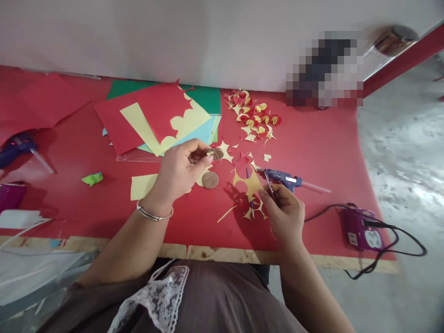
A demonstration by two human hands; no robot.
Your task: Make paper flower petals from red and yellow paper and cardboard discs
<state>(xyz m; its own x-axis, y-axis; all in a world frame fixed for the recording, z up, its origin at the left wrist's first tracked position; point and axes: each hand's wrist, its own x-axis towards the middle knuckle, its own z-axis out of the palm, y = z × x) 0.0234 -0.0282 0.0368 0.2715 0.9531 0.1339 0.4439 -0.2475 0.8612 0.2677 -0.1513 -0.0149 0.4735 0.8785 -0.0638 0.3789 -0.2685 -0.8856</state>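
a red-topped table (wooden-edged) stands above grey floor.

Across the table in my remote view, paper sheets overlap toward the back, left of a heap of scraps. A disc lies before the sheets; one glue gun sits right of it, another glue gun far left.
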